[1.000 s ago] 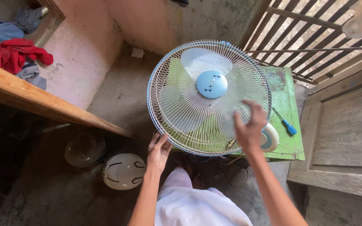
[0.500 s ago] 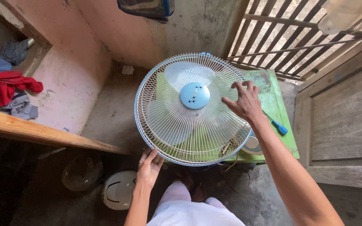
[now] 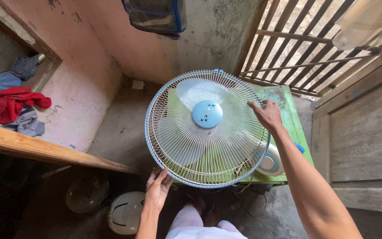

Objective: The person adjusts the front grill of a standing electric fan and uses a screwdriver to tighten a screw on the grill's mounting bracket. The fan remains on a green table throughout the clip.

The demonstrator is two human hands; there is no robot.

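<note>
The round white wire-grille fan with a pale blue centre cap (image 3: pixel 207 128) stood tilted on the green painted wooden table (image 3: pixel 291 116), face up toward the camera. The left hand (image 3: pixel 158 190) lay under the grille's lower rim, fingers spread and flat against it. The right hand (image 3: pixel 268 116) rested on the grille's upper right edge, fingers loosely curled over the wires; whether it pinched a wire was hard to tell. A round white-and-teal base (image 3: pixel 270 163) showed behind the grille. Two pale helmets (image 3: pixel 124 212) lay on the concrete floor near the person's feet. A heap of red and grey clothes (image 3: pixel 9 108) sat on the wooden ledge (image 3: pixel 45 152) at left. A dark blue-trimmed bag (image 3: pixel 155 15) hung on the wall above.
</note>
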